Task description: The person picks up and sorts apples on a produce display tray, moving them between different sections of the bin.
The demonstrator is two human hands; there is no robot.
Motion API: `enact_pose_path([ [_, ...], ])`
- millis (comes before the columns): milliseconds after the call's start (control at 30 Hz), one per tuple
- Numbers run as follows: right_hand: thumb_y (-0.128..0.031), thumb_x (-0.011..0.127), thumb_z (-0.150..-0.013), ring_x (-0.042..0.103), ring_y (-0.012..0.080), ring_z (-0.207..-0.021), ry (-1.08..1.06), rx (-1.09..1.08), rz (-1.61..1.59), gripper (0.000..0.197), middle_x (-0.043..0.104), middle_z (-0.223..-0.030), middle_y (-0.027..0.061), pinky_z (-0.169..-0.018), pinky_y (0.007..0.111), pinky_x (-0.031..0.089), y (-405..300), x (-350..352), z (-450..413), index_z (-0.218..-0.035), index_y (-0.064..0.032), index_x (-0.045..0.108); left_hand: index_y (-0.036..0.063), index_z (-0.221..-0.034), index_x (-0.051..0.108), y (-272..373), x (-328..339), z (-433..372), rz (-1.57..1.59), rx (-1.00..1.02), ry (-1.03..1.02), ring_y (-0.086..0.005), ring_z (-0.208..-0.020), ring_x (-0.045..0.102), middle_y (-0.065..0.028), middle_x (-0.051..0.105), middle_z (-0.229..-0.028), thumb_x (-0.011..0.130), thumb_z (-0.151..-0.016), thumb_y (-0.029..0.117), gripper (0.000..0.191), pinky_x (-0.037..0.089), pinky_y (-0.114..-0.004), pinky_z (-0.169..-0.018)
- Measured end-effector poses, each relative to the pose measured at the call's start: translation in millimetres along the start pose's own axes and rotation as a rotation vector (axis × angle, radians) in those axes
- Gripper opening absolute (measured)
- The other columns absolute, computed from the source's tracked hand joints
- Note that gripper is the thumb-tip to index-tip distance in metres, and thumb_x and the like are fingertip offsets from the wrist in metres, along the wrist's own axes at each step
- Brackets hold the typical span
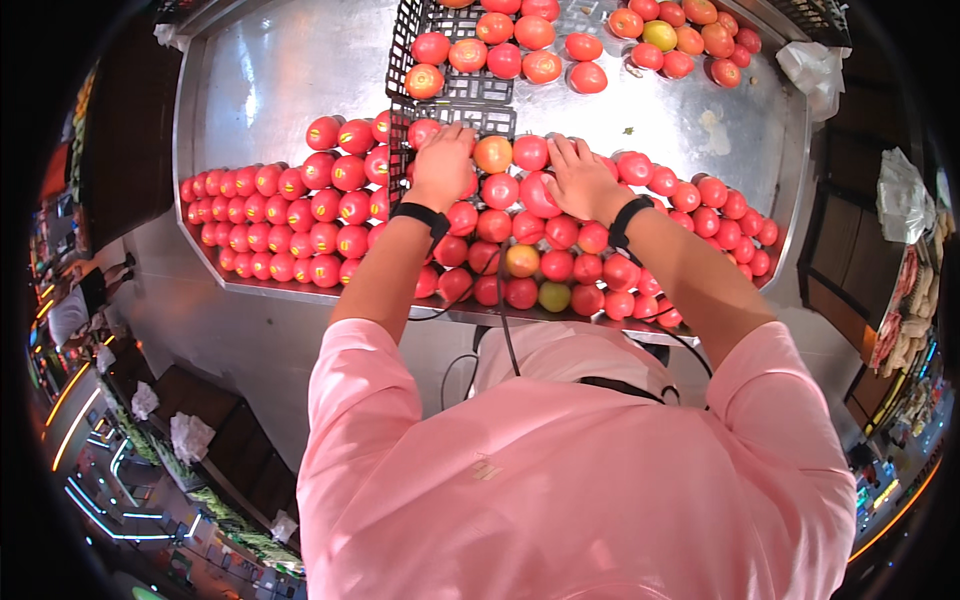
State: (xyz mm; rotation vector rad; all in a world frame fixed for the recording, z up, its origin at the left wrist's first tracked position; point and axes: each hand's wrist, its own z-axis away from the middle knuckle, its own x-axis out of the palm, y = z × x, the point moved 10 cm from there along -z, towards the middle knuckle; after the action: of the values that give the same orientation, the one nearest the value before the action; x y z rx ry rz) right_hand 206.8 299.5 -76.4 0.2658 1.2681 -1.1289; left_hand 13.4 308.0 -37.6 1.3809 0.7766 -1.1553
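Note:
My left hand (444,166) lies palm down on the tomato rows, its fingertips beside a red tomato (423,133) at the back by a black plastic crate wall (398,56). What its palm covers is hidden. To the right, my right hand (585,178) also rests on the tomatoes. Its thumb touches a large red tomato (537,196), and its fingers reach past a back-row tomato (531,152). Whether either hand grips a tomato is hidden. Between the hands sits an orange tomato (493,154). Each wrist wears a black band.
Stickered tomatoes (324,204) stand in stacked rows left of the crate wall. Loose tomatoes (541,66) lie farther back on the metal display tray (300,67). A black cable (504,315) hangs before me over the front edge. Plastic bags (814,75) hang at right.

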Motion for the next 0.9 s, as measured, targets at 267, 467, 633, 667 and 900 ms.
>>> enact_pose_path([
  [267,-0.055,0.041,-0.099,0.022,0.0408,-0.152,-0.151,0.097,0.077,0.08,0.016,-0.168,0.0183,-0.125,0.053,0.016,-4,-8,12,-0.161,-0.0076,0.021,0.0091,-0.147,0.049,-9,36,6,-0.036,-0.077,-0.242,-0.0399,-0.15,0.027,-0.0222,0.034,-0.159,0.059,-0.086,0.021,0.063,0.019,-0.05,-0.124],
  [467,-0.051,0.046,-0.098,0.025,0.0408,-0.151,-0.019,0.072,0.11,0.078,0.022,-0.167,0.0144,-0.124,0.055,0.018,-3,-2,25,-0.16,-0.0103,0.024,0.012,-0.154,0.041,-1,47,4,-0.016,-0.142,-0.309,-0.0417,-0.156,0.008,-0.019,0.019,-0.167,0.059,-0.084,0.025,0.073,0.007,-0.053,-0.126],
  [633,-0.046,0.054,-0.095,0.023,0.0411,-0.151,0.011,0.128,-0.141,0.077,0.029,-0.163,0.0179,-0.123,0.054,0.02,18,-15,35,-0.157,-0.0082,0.03,0.0128,-0.156,0.037,31,44,0,-0.003,-0.11,-0.339,-0.0412,-0.156,0.006,-0.0188,0.019,-0.167,0.062,-0.08,0.029,0.081,0.004,-0.053,-0.126],
  [667,-0.047,0.054,-0.095,0.023,0.0403,-0.152,0.045,0.093,-0.106,0.077,0.029,-0.163,0.0176,-0.123,0.054,0.02,16,-14,41,-0.157,-0.0081,0.03,0.0137,-0.155,0.037,32,57,3,0.062,-0.092,-0.342,-0.041,-0.155,0.01,-0.0198,0.022,-0.165,0.064,-0.078,0.032,0.083,0.005,-0.052,-0.126],
  [900,-0.049,0.051,-0.095,0.019,0.0397,-0.153,0.049,0.015,0.025,0.077,0.027,-0.164,0.0167,-0.125,0.054,0.012,24,-17,61,-0.157,-0.0072,0.032,0.0149,-0.154,0.038,44,60,3,0.081,-0.115,-0.27,-0.0409,-0.152,0.019,-0.0203,0.028,-0.162,0.064,-0.079,0.033,0.081,0.009,-0.052,-0.126],
])
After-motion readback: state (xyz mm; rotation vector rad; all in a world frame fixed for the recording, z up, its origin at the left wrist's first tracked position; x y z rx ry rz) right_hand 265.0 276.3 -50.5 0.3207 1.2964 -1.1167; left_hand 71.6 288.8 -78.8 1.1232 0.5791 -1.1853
